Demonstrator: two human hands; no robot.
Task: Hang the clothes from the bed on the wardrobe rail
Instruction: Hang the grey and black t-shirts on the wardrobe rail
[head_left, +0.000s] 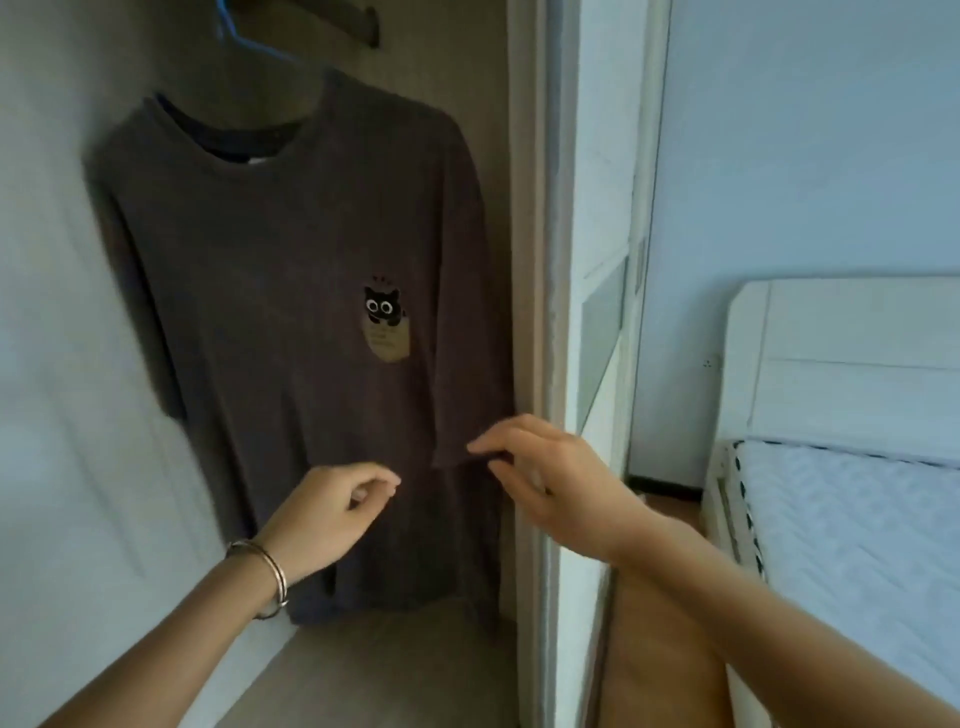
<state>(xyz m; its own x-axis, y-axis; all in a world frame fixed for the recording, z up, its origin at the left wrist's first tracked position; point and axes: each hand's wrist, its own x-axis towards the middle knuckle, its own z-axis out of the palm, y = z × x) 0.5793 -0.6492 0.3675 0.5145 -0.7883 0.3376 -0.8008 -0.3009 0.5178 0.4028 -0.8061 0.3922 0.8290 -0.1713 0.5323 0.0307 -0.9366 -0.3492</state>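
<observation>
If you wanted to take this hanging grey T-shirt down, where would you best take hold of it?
Probably by the blue hanger at its neck above the collar, reaching up from the front: the T-shirt faces you and limp fabric would only stretch.

We have one view: head-worn wide-angle camera, facing forward and slightly down into wardrobe (527, 234). Close range: hanging T-shirt (291, 312) fills left-centre; left hand (332, 514) and right hand (550, 478) reach in from bottom edge. Bed (857, 545) at right margin, further off.

hanger (229, 30) top out of pic
</observation>
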